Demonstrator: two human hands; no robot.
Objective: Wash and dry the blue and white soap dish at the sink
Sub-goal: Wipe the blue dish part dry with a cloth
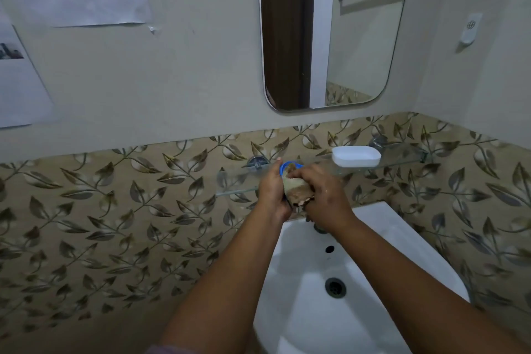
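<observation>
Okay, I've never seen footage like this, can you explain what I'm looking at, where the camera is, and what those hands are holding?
There is no machine here. One wide-angle camera sits on a person's head, looking forward and down, so both arms reach in from below. The left hand holds the blue part of the soap dish, of which only the rim shows. The right hand presses a brownish cloth against it, apparently wiping it. Below them is a white sink. On the glass shelf behind sits the white part of the soap dish. A mirror hangs above.
</observation>
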